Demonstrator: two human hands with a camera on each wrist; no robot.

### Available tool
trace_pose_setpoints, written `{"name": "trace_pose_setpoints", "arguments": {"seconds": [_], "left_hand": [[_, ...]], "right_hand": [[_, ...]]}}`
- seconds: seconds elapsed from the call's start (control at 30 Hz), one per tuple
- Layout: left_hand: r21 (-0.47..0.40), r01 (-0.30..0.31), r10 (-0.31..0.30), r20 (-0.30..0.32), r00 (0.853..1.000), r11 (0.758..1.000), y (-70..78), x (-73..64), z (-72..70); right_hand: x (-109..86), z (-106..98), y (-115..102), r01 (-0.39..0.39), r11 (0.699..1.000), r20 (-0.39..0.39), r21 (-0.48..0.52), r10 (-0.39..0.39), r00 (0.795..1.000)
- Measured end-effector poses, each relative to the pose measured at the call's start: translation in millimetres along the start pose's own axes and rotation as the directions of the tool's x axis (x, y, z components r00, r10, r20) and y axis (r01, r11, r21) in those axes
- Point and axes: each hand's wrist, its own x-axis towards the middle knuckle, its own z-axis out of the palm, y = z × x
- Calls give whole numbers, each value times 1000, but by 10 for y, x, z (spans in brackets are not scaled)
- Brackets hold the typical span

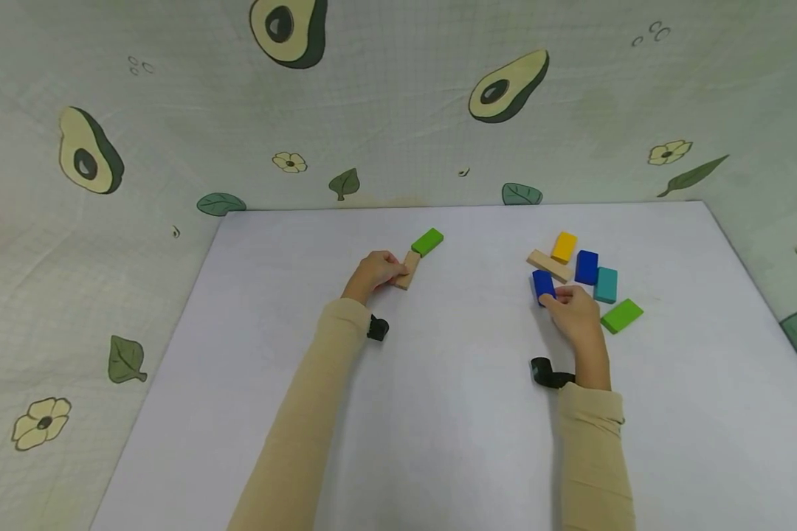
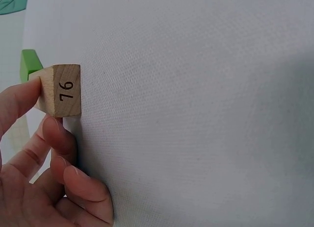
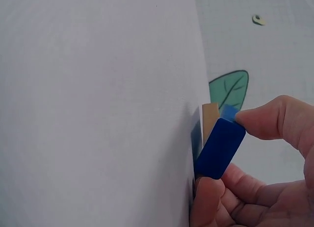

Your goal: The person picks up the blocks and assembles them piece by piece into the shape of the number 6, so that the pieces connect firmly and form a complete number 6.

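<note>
My left hand (image 1: 377, 271) pinches a plain wooden block (image 1: 409, 268) between thumb and fingers. In the left wrist view the end of this wooden block (image 2: 66, 90) bears the printed number 76. A green block (image 1: 428, 241) lies end to end with it on the far side. On the right, my right hand (image 1: 574, 308) pinches a blue block (image 1: 543, 285) at its near end. The right wrist view shows the blue block (image 3: 221, 147) tilted between thumb and fingers, overlapping a wooden block (image 3: 210, 120) behind it.
Around the right hand lie a wooden block (image 1: 548, 265), a yellow block (image 1: 564, 247), a second blue block (image 1: 587, 267), a teal block (image 1: 606, 285) and another green block (image 1: 622, 316). The white table (image 1: 438, 413) meets an avocado-print cloth (image 1: 398, 110) at its back edge.
</note>
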Motion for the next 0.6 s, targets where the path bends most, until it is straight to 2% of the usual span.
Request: {"name": "trace_pose_setpoints", "arguments": {"seconds": [0.23, 0.6], "left_hand": [[5, 0, 0, -2, 1000, 1000, 1, -3, -6], [18, -6, 7, -4, 1000, 1000, 20, -60, -14]], "right_hand": [[-23, 0, -9, 12, 1000, -9, 17, -12, 1000], [-85, 3, -66, 15, 999, 28, 28, -16, 999]]}}
